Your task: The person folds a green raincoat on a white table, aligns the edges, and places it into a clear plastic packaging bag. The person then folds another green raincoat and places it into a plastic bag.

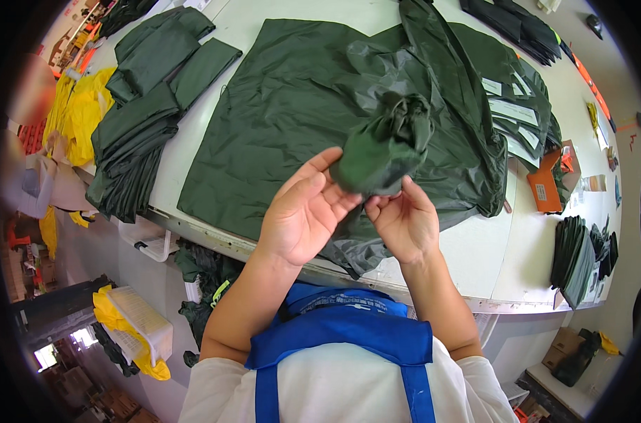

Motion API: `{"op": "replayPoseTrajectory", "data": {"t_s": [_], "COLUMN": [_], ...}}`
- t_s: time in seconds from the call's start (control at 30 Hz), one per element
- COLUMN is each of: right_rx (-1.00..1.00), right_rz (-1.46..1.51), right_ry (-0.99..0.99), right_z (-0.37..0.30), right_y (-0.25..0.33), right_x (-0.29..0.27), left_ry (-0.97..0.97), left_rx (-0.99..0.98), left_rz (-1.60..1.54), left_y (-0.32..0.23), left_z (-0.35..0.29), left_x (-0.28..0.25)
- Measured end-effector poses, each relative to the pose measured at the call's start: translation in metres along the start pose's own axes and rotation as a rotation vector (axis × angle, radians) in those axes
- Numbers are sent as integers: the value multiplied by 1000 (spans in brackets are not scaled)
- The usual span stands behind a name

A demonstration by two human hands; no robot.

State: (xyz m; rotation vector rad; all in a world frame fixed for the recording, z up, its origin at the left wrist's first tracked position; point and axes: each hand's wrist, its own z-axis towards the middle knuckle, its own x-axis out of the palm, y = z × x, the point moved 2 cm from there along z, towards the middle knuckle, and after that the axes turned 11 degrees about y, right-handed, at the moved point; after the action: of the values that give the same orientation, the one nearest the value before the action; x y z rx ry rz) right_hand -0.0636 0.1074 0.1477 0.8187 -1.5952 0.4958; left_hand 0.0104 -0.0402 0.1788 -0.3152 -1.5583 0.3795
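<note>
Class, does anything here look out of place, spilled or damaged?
Slightly untidy: yellow material hangs loosely over the white bin at lower left, unlike the folded green stack on the table. No damage is apparent, though the held green bundle is partly blurred.

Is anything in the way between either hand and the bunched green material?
Nothing visible is. The bunched green material is right at the fingers of both the left hand and right hand, over the spread green sheet.

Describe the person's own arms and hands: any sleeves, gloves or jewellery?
The left hand and right hand are bare: no gloves, rings or watch visible. The forearms are uncovered too, below short white sleeves.
</note>
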Motion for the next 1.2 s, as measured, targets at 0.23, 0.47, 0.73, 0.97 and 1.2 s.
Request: {"op": "replayPoseTrajectory", "data": {"t_s": [0.23,0.47,0.73,0.97,1.2], "right_rx": [162,-139,-33,-424,-575], "right_rz": [-323,-1500,-1194,-1701,-1752], "right_ry": [107,-68,56,98,191], "right_z": [-21,-19,-28,-22,-24], "right_y": [27,26,4,-8,-30], "right_x": [-4,-8,-9,6,29], "left_ry": [100,559,-225,-101,-233], "left_rx": [-222,145,187,3,354], "left_rz": [411,1523,1887,424,1951], "left_y": [26,33,13,-18,-47], "left_z": [4,-16,-22,-41,-40], "left_x": [26,47,-12,-28,-16]}}
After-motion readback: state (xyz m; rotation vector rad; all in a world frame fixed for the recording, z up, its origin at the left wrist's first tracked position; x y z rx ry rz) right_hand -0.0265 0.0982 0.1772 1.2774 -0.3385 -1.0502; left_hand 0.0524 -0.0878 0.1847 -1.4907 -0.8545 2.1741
